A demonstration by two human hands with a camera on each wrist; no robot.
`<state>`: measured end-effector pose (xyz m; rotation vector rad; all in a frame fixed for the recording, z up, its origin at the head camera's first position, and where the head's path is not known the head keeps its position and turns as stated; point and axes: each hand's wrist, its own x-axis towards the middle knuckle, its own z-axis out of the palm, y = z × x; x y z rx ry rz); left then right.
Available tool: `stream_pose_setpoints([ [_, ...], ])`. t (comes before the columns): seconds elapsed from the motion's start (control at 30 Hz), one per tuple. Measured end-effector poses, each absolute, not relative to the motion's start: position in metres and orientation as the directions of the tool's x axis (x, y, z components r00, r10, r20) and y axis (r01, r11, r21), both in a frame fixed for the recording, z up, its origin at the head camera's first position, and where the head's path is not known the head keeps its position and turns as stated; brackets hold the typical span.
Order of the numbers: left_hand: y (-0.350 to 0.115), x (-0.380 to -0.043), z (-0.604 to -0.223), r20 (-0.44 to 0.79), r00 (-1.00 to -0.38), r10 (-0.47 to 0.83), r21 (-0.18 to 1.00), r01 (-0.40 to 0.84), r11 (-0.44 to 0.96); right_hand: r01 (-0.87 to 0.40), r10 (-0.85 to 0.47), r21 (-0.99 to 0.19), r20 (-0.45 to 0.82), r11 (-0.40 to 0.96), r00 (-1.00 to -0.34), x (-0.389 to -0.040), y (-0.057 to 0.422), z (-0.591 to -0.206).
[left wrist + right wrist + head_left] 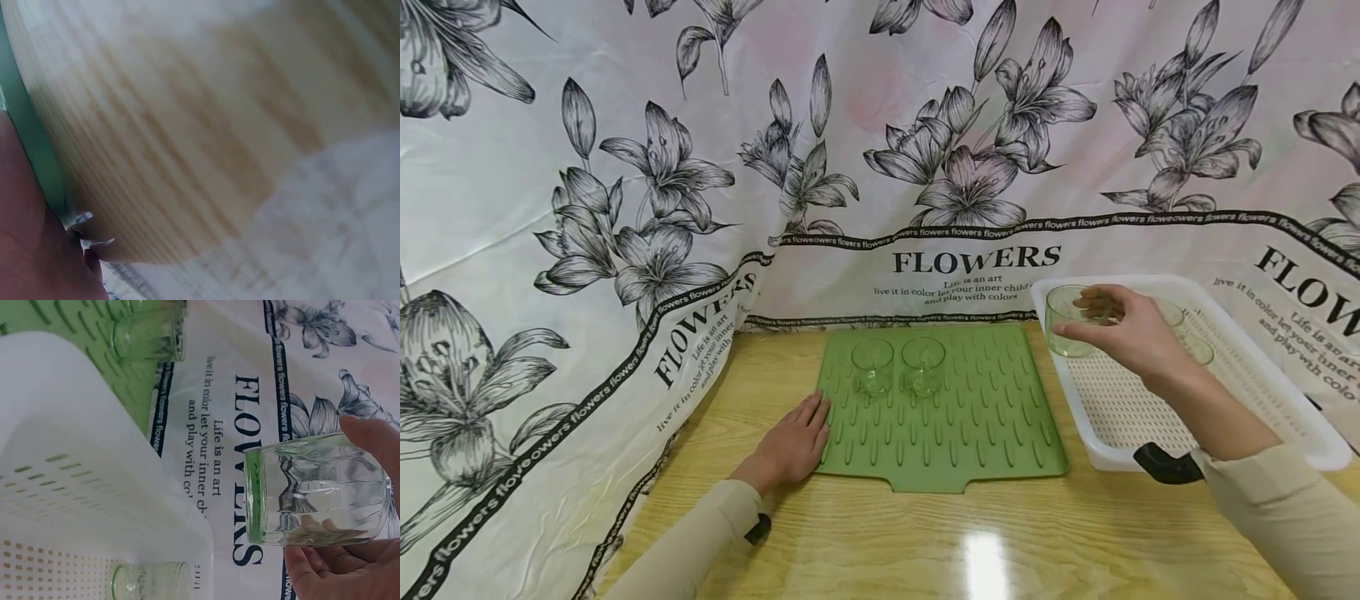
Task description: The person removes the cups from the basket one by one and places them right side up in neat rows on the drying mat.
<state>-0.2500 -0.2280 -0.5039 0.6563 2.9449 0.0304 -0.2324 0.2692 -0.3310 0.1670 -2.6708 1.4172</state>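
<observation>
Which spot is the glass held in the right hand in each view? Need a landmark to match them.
Head: the glass is right of centre, in the right hand.
Left wrist: the glass is not in it.
Right wrist: the glass is right of centre, lying sideways in the picture.
Shared landmark: green mat, central in head, left edge in left wrist, top left in right wrist.

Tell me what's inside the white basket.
At least one glass stands in the white basket, on its perforated floor. The right hand and forearm hide part, so the full count is unclear.
</observation>
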Motion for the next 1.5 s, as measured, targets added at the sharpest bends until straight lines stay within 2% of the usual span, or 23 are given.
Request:
stream_pose_setpoints([
  [0.6, -0.227, -0.248, -0.500, -0.108, -0.895, 0.434, 0.065, 0.429, 0.901, -0.148, -0.089, -0.852, 0.119, 0.503, -0.989, -0.234, 0.235, -0.321],
  [1.13, -0.222, -0.241, -0.488, -0.124, -0.895, 0.428, 0.079, 0.421, 0.904, -0.184, -0.114, -0.880, 0.149, 0.438, -0.982, -0.237, 0.205, -0.323],
  [1.5, -0.225, -0.245, -0.494, -0.125, -0.895, 0.429, 0.061, 0.425, 0.903, -0.216, -0.095, -0.850, 0.195, 0.481, -0.976, -0.242, 0.188, -0.338],
])
